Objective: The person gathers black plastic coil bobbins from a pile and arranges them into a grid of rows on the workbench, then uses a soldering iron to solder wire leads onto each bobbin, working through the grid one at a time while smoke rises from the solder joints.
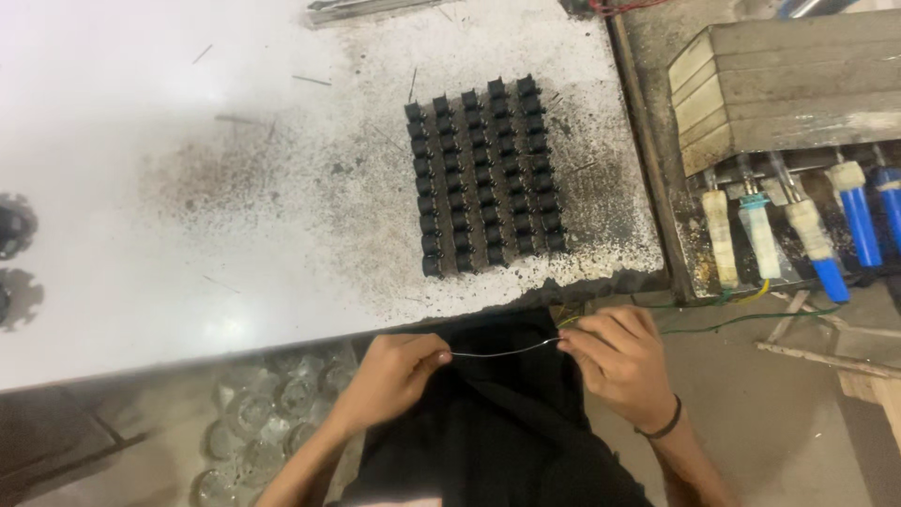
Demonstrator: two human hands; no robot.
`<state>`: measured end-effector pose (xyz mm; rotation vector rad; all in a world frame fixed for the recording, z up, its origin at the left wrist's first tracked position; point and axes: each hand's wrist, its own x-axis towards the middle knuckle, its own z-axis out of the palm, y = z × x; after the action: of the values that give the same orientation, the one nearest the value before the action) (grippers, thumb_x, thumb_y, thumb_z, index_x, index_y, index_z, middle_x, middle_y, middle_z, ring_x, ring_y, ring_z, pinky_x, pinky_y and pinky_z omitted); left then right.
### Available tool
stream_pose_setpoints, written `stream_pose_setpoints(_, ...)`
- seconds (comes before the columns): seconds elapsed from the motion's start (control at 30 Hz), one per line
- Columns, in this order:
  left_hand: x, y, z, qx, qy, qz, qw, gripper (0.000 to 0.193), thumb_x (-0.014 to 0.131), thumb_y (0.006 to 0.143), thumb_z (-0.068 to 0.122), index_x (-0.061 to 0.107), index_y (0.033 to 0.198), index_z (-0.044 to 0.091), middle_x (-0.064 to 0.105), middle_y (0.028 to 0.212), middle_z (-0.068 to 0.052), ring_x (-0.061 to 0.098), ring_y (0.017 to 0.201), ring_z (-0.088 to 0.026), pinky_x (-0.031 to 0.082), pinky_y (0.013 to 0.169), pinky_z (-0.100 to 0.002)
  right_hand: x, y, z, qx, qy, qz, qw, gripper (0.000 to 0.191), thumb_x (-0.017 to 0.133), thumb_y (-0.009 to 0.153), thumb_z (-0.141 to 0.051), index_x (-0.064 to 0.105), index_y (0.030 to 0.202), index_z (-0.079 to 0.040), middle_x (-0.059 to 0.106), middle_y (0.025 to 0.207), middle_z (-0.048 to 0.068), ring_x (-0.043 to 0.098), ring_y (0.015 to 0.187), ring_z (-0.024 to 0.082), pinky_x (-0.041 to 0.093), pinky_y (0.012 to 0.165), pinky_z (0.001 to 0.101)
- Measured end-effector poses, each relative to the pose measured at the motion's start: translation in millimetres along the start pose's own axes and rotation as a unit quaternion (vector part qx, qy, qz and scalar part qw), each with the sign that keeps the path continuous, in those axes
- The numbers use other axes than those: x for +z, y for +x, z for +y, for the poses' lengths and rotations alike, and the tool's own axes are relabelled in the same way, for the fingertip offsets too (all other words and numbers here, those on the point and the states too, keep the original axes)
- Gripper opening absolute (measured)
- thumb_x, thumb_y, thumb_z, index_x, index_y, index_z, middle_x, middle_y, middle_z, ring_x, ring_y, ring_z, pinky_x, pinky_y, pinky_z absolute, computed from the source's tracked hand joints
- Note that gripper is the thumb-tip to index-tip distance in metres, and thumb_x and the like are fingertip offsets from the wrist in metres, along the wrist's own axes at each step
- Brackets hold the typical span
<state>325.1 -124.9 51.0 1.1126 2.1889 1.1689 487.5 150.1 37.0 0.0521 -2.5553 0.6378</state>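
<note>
Both hands point(394, 371) point(615, 357) pinching wire point(502, 352) ends

Thin wire point(502, 353), bare metal, faint sheen, pinched between left hand point(394, 371) and right hand point(619, 361); black cloth point(507, 422) under hands, matt, soft folds; white tabletop point(141, 188), smooth and glossy, peppered with dark gritty specks (densest around block); black parts point(486, 176) in rows, matt, plastic-looking; wooden block point(788, 84), rough, dusty grain; tool handles point(854, 225), blue and cream, dull wrap; clear discs point(253, 413) below table edge, glassy shine.
</note>
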Motion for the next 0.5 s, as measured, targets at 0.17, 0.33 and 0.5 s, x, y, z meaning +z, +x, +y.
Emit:
stream_pose_setpoints(0.17, 8.8, 26.1, 14.4, 0.068, -0.019, -0.114, 0.991, 0.019, 0.073, 0.089, 0.018, 0.072, 0.101, 0.003, 0.074, 0.087, -0.018, 0.072, 0.079, -0.036, 0.057, 0.068, -0.044, -2.7, 6.3, -7.5, -0.029, -0.047, -0.039, 0.998, 0.009, 0.076, 0.08, -0.008, 0.07, 0.086, -0.005, 0.068, 0.09, 0.005, 0.064, 0.085, 0.023, 0.046, 0.078, 0.0383)
stream_pose_setpoints(0.33, 65.4, 57.7, 36.3, 0.043, -0.13, -0.123, 0.983, 0.021, 0.07, 0.096, 0.018, 0.072, 0.108, 0.0, 0.073, 0.091, -0.02, 0.069, 0.073, -0.032, 0.055, 0.066, -0.04, -14.3, 13.6, 4.4, -0.092, -0.053, -0.155, 0.982, 0.008, 0.072, 0.076, -0.012, 0.07, 0.08, -0.006, 0.065, 0.084, 0.006, 0.064, 0.087, 0.026, 0.048, 0.077, 0.0418)
stream_pose_setpoints(0.5, 86.8, 56.9, 4.4, -0.014, -0.202, -0.135, 0.97, 0.018, 0.067, 0.1, 0.017, 0.074, 0.103, 0.001, 0.07, 0.077, -0.012, 0.06, 0.063, -0.018, 0.05, 0.06, -0.032, -11.3, 43.1, 34.0, 0.002, -0.015, -0.096, 0.995, 0.012, 0.074, 0.084, -0.011, 0.075, 0.096, -0.009, 0.065, 0.092, 0.004, 0.061, 0.09, 0.022, 0.048, 0.081, 0.0374)
